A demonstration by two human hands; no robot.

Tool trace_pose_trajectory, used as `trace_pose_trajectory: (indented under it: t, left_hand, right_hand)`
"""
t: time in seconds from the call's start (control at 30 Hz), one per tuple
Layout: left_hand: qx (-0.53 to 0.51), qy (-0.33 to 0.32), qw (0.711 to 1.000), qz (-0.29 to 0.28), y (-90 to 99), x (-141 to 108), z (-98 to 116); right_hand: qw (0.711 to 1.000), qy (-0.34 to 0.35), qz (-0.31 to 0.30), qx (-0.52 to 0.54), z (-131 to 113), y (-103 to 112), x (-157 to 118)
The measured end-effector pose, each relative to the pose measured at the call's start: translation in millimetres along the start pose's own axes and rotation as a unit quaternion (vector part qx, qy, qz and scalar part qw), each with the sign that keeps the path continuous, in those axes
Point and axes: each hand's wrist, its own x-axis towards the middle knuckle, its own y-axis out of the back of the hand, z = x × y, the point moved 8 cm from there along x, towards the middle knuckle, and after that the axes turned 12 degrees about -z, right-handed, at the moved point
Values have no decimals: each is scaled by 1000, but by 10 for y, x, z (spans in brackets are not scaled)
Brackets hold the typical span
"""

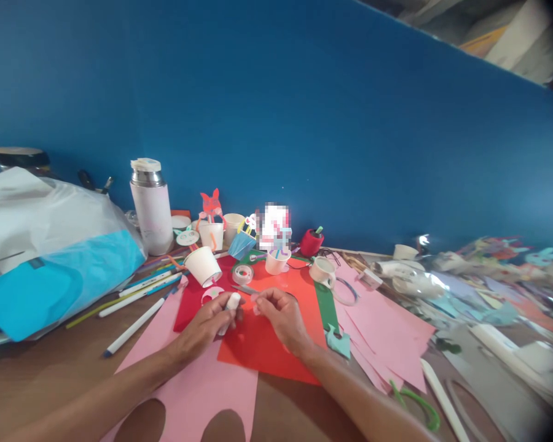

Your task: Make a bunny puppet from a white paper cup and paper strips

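My left hand (214,318) is closed around a small white bottle (233,301), its rounded top pointing up; the exact kind is unclear. Close beside it, my right hand (283,316) pinches a small pink paper piece (257,305) between thumb and fingertips. Both hands are above a red paper sheet (276,362), which lies over pink paper (221,399). Just beyond my fingers lie a tape roll (243,274), a grey pointed blade (244,289) and a pink-and-white paper cutout (212,293). A white paper cup (203,267) tilts behind my left hand.
Decorated paper cups, including a blue one (243,244), stand along the blue wall (276,110). A flask (151,209) and plastic bag (59,202) are left, near markers (134,327). Right are a mug (323,270), pink sheets (387,325), green handles (417,405) and paper scraps (502,282).
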Motion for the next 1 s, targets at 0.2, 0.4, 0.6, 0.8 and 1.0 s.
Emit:
trace_pose_trajectory:
  t: [0.2,0.4,0.6,0.8,1.0]
  left_hand:
    - [-4,3,1000,15,31,-11,-14]
    - [-5,-6,1000,16,54,-28,-6]
    - [3,-23,999,27,54,3,-9]
    - [10,38,997,61,77,16,-76]
    - [36,37,995,88,109,12,-75]
  right_hand:
    - [998,-1,64,30,31,278,52]
    - [998,-2,55,7,32,325,69]
    - [999,-24,9,23,33,180,56]
    - [998,2,-33,-52,22,-41,16]
    - [995,6,-48,-89,50,-137,-27]
